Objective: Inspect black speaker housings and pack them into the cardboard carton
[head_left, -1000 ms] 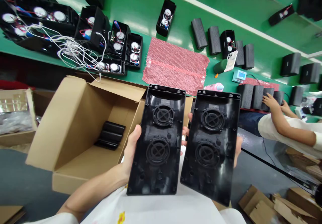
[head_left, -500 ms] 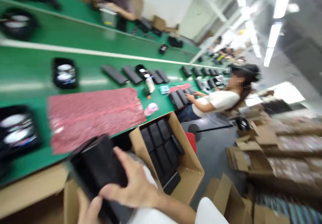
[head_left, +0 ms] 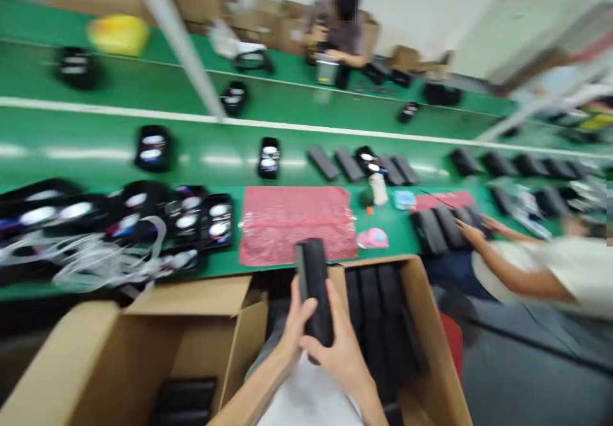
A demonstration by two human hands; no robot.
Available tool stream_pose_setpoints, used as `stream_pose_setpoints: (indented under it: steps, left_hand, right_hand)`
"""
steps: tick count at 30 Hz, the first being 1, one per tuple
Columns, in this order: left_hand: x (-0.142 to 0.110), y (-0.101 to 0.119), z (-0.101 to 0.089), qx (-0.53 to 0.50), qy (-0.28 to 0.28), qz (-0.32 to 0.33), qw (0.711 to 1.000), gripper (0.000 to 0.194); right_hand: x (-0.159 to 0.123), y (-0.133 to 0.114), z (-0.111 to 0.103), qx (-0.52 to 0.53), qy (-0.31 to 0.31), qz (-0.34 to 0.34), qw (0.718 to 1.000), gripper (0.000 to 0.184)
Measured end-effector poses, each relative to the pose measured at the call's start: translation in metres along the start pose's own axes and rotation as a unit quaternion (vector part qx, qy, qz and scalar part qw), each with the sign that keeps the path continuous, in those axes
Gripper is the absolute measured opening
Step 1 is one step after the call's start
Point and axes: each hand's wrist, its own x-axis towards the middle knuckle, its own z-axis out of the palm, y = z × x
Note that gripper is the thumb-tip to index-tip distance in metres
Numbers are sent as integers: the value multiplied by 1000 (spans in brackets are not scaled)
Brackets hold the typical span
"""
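Upright before me, a long black case (head_left: 315, 292) is held between both hands, with a greyish strip down its left side. My left hand (head_left: 294, 327) grips its lower left side, thumb across the front. Around the lower right side wraps my right hand (head_left: 341, 343), its thumb near the bottom end. Behind the case, a pink bubble-wrap sheet (head_left: 297, 221) lies flat on the green bench (head_left: 201, 142). Just right of my hands, an open cardboard box (head_left: 414, 273) contains rows of similar black cases (head_left: 371, 304).
At lower left, another open carton (head_left: 186, 298) has black cases (head_left: 186, 394) inside. Open cases with shiny round parts (head_left: 218, 221) and white cables (head_left: 110, 263) crowd the bench's left. A co-worker (head_left: 527, 266) handles cases at right; another person (head_left: 342, 23) sits across.
My view has swung left and levelled. The black case has gone from tilted at lower left to upright in front of me, still in both hands.
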Motion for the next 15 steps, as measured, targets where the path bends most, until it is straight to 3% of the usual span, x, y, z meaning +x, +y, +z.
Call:
stream_pose_setpoints:
  steps: [2,4,7,9,11,12,15]
  left_hand:
    - [41,6,9,-29,-47,13,998,98]
    - [96,16,15,-31,-50,38,998,98]
    - [184,40,22,-6,2,95,995,100]
    - [227,60,22,3,55,135,989,104]
    - [243,72,12,11,108,175,979,101]
    - [239,71,2,15,134,189,973,95]
    - [185,29,-46,33,228,165,959,70]
  right_hand:
    - [40,23,-3,54,-7,1,999,102]
    - [95,38,-5,56,-27,-13,998,104]
    - [203,43,-8,-29,-32,-58,997,103]
    - [291,38,-10,-96,-9,-79,992,102]
    - [386,29,-11,-170,36,-86,981,104]
    - [431,24,-10,-212,56,-84,972,105]
    - [544,18,4,-321,96,-66,940,101]
